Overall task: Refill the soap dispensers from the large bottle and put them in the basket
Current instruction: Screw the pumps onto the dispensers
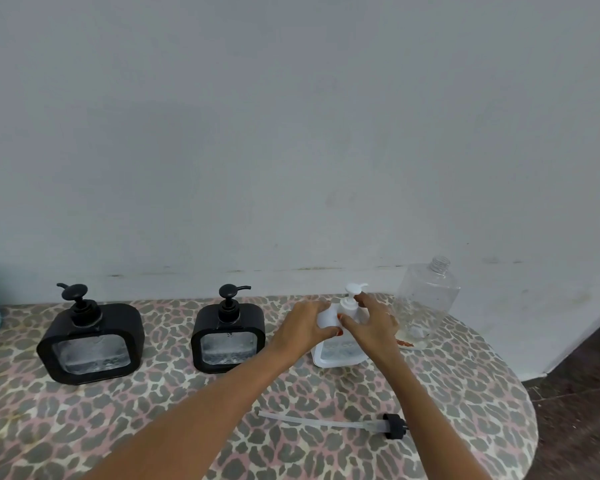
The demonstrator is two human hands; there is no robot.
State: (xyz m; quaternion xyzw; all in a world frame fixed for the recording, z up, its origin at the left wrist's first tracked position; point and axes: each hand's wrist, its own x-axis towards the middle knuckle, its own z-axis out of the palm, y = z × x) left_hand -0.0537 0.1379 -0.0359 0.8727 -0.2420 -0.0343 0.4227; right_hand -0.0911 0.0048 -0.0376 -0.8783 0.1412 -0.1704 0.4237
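White dispenser (340, 355) stood upright on the table (153, 427): left hand (305, 327) gripped its shoulder from 9 o'clock, right hand (371, 325) pinched its pump collar (349, 305) from 3 o'clock, nearer the large bottle (426, 299) at 2 o'clock.

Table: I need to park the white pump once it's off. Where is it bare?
Front left, before the left dispenser and middle dispenser, and the gap between them. Crowded at right: left hand, right hand, white dispenser, bottle, loose pump.
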